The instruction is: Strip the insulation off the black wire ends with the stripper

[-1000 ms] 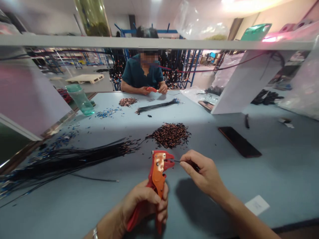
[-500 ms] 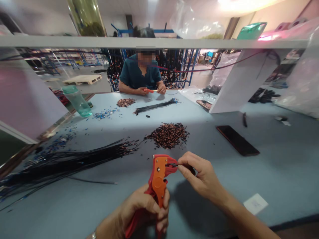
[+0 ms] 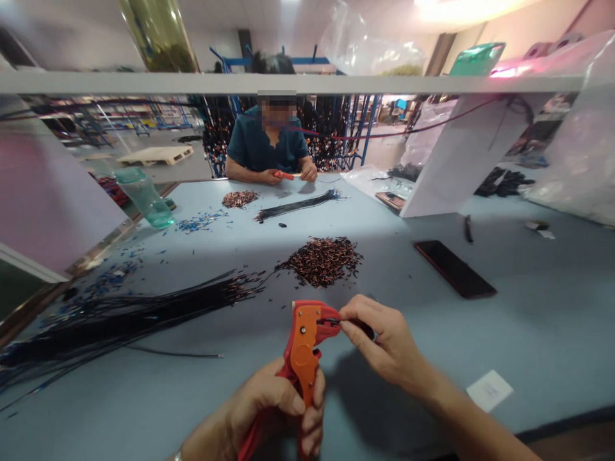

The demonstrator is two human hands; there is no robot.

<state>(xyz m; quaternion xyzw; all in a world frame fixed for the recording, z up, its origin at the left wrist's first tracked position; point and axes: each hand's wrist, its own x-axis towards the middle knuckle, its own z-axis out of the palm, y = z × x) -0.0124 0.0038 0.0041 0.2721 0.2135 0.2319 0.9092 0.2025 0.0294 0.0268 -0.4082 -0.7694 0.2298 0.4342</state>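
Left hand (image 3: 271, 392): fingers curled fully round stripper (image 3: 304, 352), held over desk (image 3: 542, 320) towards near edge | Right hand (image 3: 387, 333): thumb and forefinger pinched together on wire (image 3: 331, 321), which meets stripper's jaws | Bundle (image 3: 158, 314): towards left edge | Scraps (image 3: 324, 261): heaped beyond stripper | Phone (image 3: 454, 269): right of scraps

Ceiling light (image 3: 473, 9) glares, while edges seem blurred.

A workshop: cable-hung rack (image 3: 310, 62) and pallet (image 3: 156, 155) beyond the surface's (image 3: 192, 397) far edge, bundled wires (image 3: 158, 312) near its left edge.
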